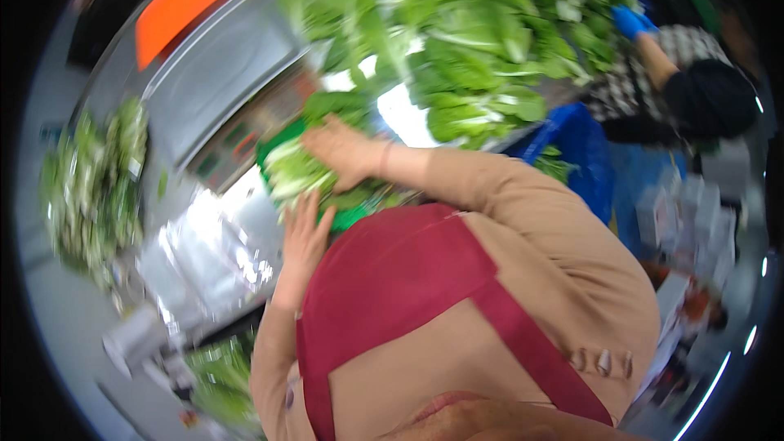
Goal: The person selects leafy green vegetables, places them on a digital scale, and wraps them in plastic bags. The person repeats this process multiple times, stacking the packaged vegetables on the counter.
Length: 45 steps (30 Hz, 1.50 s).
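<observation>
Leafy greens with pale stalks (pixel 300 171) lie in a green tray (pixel 267 142) at the picture's middle. On top of them, from the upper right, rests my right hand (pixel 343 153), fingers bent over the leaves; blur hides how firmly it holds them. My left hand (pixel 306 229) touches the stalk side at the tray's near edge with its fingers apart. A large heap of loose leafy greens (pixel 478 43) covers the metal table beyond. Left of the tray lie clear plastic bags (pixel 214 257) with bright glare on them.
Bundled greens (pixel 92 190) stand at the left. A metal pan (pixel 220 55) and an orange panel (pixel 184 3) are at the upper left. A blue-lined bin (pixel 582 153) stands right of the table. A co-worker's blue-gloved hand (pixel 631 21) is by the heap. More greens (pixel 226 380) lie lower left.
</observation>
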### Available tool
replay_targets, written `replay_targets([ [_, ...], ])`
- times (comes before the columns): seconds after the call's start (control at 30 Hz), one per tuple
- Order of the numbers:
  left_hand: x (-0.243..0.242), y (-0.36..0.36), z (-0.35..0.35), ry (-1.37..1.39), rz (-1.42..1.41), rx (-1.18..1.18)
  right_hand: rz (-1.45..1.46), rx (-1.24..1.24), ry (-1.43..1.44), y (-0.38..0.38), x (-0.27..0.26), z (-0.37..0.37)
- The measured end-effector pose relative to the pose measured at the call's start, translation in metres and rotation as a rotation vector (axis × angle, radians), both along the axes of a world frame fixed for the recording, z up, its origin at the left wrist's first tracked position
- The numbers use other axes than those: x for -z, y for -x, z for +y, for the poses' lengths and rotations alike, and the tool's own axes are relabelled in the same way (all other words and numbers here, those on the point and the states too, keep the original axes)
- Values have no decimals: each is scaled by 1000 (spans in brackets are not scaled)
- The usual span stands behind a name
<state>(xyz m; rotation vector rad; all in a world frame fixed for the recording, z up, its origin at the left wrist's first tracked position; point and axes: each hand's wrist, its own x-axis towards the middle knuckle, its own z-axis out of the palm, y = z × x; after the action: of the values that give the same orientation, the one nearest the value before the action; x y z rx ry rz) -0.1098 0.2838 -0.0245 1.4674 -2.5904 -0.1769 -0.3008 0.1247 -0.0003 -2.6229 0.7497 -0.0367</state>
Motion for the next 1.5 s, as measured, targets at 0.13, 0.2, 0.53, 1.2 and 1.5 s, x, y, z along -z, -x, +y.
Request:
replay_targets([
  [0.13,-20,6,-28,218,269,-86,-115,35,-99,-2,26,31],
  [0.2,-13,2,-31,124,304,-106,-113,-8,-248,2,38,44],
  [0.53,-14,18,-39,75,347,-400,358,21,-644,-44,-14,-55],
  [1.2,57,-224,70,313,318,-1695,127,43,-9,-21,-27,36],
  [1.5,-54,-263,64,939,-298,-1449,118,54,-5,-21,-24,35],
])
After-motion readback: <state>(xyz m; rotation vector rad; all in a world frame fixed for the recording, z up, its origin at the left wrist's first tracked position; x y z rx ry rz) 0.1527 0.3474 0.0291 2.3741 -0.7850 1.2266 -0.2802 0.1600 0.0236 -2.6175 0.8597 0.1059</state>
